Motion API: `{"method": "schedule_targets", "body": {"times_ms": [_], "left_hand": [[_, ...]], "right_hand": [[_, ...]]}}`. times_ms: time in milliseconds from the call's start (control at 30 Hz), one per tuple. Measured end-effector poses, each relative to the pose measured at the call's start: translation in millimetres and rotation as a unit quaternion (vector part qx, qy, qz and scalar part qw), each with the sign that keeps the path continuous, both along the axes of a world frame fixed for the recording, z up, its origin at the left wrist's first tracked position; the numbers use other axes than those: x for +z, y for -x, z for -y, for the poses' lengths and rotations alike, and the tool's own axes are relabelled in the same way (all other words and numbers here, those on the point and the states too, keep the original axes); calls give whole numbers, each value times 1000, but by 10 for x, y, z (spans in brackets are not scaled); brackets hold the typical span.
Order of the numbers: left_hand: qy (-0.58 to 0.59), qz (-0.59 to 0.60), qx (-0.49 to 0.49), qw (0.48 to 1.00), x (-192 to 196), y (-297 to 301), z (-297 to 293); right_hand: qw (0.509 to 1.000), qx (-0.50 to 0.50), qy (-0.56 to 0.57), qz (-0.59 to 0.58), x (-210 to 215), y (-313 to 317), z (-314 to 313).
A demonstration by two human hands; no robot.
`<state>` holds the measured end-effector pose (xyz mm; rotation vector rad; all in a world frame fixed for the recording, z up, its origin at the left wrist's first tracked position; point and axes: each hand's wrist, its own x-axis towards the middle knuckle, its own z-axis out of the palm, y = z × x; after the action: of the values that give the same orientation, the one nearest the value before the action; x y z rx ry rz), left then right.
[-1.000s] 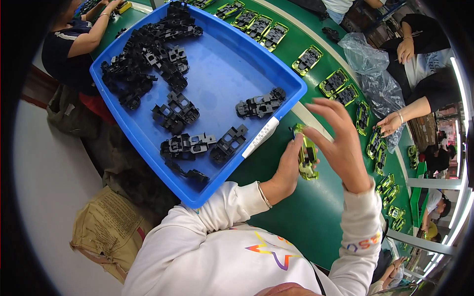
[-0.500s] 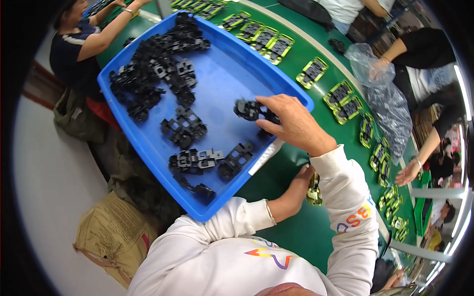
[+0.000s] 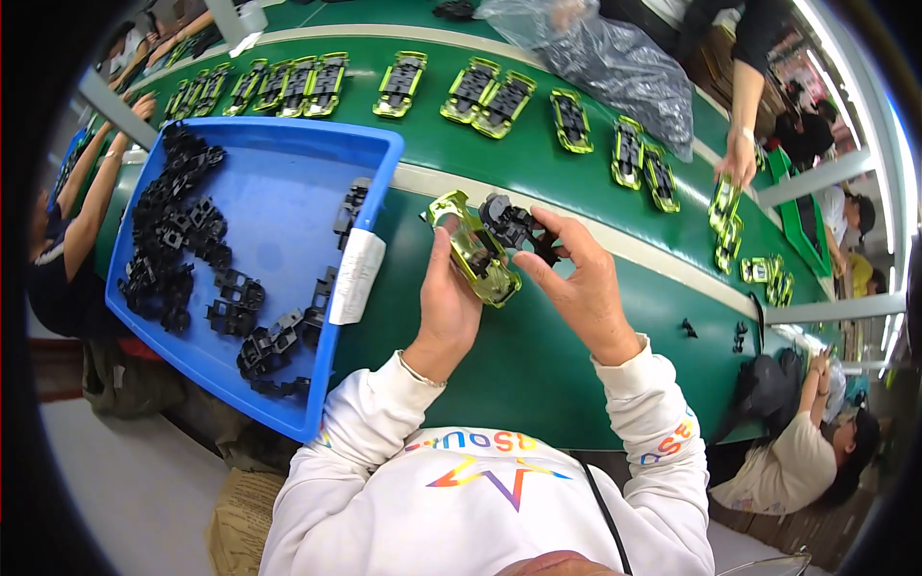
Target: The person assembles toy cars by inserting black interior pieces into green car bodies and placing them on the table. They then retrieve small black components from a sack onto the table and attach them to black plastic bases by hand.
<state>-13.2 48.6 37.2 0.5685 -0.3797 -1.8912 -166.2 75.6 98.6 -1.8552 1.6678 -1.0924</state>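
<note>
In front of my chest, my left hand (image 3: pixel 448 312) is closed around a translucent yellow-green toy car body shell (image 3: pixel 493 281), which is tilted with its hollow side partly showing. My right hand (image 3: pixel 588 286) pinches a black plastic toy car chassis (image 3: pixel 511 224) between thumb and fingers. The chassis is held right beside the shell, its far end close to the shell's edge; whether they touch I cannot tell. To the left is a blue plastic tub (image 3: pixel 385 158) with a heap of similar black chassis (image 3: pixel 187 228) in it.
Along the green conveyor lies a row of green-edged cars with black undersides (image 3: pixel 399 84). A clear plastic bag (image 3: pixel 615 82) lies beyond them. At right, a co-worker's hand (image 3: pixel 739 156) touches a green car. Small black parts (image 3: pixel 740 336) lie on the green worktop.
My right hand has brought a chassis out of the tub to my front. My left hand has come up holding the green shell. The view has turned, with the tub now further left.
</note>
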Motion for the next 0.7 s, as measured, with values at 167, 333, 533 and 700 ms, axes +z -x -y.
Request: {"method": "schedule_targets", "body": {"times_ms": [167,333,533,700], "left_hand": [[14,-8,-25,1000,-16,126,-134],[27,-4,-59,998,-49,103,-152],[39,10,-64,997,-30,107,-154],[60,45,-77,994,-42,74,-163]], "right_hand": [[999,-34,-40,4,-148,-79,-380],[995,-29,-42,-81,-181,-135,-503],[999,-30,2,-32,-144,-116,-431],[992,-28,67,-102,-92,-220,-356]]}}
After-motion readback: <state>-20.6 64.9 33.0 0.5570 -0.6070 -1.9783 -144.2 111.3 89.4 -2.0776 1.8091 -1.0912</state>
